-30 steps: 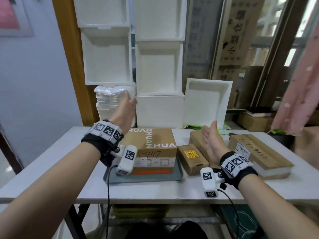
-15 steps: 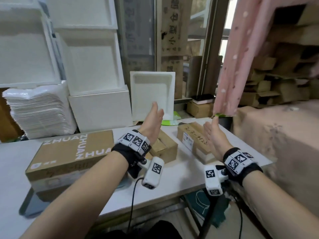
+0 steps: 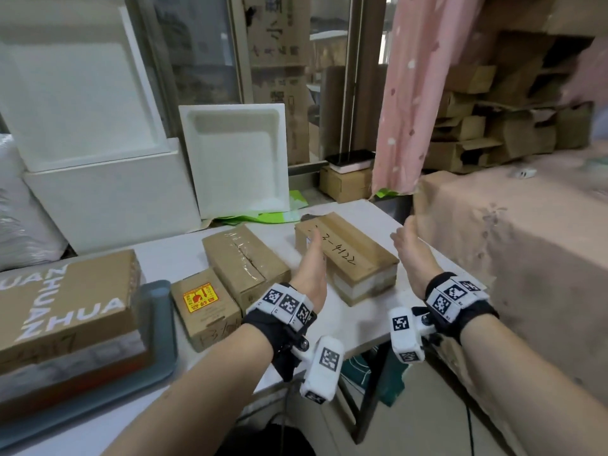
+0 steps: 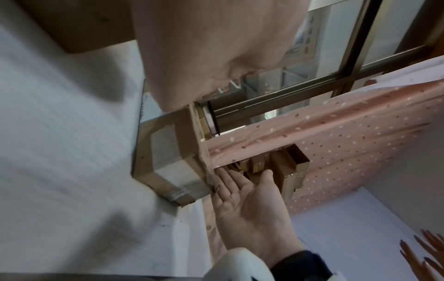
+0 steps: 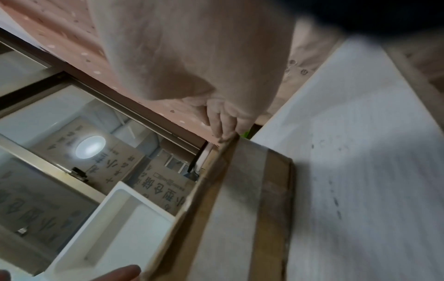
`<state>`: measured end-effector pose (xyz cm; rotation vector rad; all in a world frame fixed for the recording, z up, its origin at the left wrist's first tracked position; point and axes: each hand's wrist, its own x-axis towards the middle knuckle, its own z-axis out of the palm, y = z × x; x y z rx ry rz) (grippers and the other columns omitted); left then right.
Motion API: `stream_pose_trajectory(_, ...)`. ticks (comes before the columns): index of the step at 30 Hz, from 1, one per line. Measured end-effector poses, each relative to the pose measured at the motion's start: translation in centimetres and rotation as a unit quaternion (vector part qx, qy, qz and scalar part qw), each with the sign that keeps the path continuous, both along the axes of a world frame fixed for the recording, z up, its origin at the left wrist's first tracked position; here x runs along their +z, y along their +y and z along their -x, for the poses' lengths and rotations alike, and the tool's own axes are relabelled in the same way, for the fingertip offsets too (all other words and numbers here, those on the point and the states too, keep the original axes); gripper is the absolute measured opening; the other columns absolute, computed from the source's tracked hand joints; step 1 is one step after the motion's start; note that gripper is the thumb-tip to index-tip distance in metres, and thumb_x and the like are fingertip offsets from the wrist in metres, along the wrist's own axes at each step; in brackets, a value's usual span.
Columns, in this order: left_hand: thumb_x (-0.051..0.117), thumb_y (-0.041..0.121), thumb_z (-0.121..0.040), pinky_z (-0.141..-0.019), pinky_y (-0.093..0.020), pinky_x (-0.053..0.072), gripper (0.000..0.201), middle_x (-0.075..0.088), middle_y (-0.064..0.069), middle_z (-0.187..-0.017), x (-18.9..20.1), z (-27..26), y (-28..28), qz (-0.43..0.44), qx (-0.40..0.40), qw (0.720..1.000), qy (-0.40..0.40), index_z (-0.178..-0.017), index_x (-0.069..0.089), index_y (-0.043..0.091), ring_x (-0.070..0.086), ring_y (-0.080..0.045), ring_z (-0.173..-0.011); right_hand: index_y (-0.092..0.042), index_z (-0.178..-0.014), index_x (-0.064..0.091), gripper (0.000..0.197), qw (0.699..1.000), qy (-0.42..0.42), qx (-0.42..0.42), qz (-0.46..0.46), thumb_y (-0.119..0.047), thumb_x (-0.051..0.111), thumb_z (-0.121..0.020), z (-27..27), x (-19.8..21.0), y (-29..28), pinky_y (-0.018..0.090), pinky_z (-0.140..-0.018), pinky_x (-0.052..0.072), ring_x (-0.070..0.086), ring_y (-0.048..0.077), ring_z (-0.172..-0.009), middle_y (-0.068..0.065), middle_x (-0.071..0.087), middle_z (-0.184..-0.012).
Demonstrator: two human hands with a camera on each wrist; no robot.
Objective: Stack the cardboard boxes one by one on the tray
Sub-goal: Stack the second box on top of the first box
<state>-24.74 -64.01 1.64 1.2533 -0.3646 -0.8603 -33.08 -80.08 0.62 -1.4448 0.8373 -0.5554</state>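
A grey-blue tray point(image 3: 160, 327) at the table's left carries a large printed cardboard box point(image 3: 65, 304). To its right sit a small box with a red-yellow label point(image 3: 205, 309), a taped medium box point(image 3: 245, 258) and a long flat box with handwriting point(image 3: 355, 255). My left hand point(image 3: 312, 261) is open, palm inward, at the long box's left side. My right hand point(image 3: 409, 248) is open at its right side. In the right wrist view my fingers point(image 5: 222, 123) reach the box's point(image 5: 240, 209) far corner. I cannot tell if either palm presses it.
White foam boxes point(image 3: 108, 199) and a foam lid point(image 3: 237, 159) line the table's back. A pink curtain point(image 3: 414, 93) and a cloth-covered block point(image 3: 513, 245) stand close on the right. Another person's hand point(image 4: 427, 256) shows low in the left wrist view. The table point(image 3: 358, 324) ends just right of the long box.
My view swung right, away from the tray. Both open hands moved from beside the large box on the tray over to the long flat box and came down on either side of it.
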Motion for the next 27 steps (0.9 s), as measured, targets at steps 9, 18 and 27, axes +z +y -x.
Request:
stream_pose_trajectory(9,0.026,0.062,-0.096,-0.083,-0.025,0.054,0.057,0.068,0.002,-0.122,-3.4,-0.1,-0.9,-0.003,0.026,0.998,0.053,-0.128,0.058,0.028,0.066,-0.008,-0.103,-0.027,-0.135,0.058,0.101,0.998,0.017,0.022,-0.048,-0.091,0.025,-0.064,-1.7,-4.8,0.4,0.045,-0.117,0.029,0.047,0.02,-0.134,-0.005,0.058,-0.139)
stream_pose_trajectory(18,0.026,0.067,-0.094,-0.083,-0.031,0.058,0.062,0.07,0.002,-0.12,0.4,-0.8,0.8,0.007,0.018,1.0,0.02,-0.132,0.057,0.03,0.069,-0.013,-0.103,-0.024,-0.138,0.055,0.072,0.999,-0.032,0.017,-0.02,-0.07,0.023,-0.093,-2.0,-0.7,2.7,0.039,-0.114,0.033,0.055,0.017,-0.123,-0.004,0.064,-0.13)
stream_pose_trajectory(27,0.022,0.065,-0.095,-0.083,-0.036,0.056,0.062,0.068,-0.002,-0.123,6.9,-1.5,9.4,0.058,0.044,0.996,-0.043,-0.135,0.054,0.03,0.068,-0.02,-0.107,-0.031,-0.127,0.062,0.07,0.992,-0.084,0.091,0.023,-0.074,0.021,-0.089,-4.1,5.5,9.8,0.041,-0.114,0.031,0.055,0.016,-0.123,-0.005,0.067,-0.126)
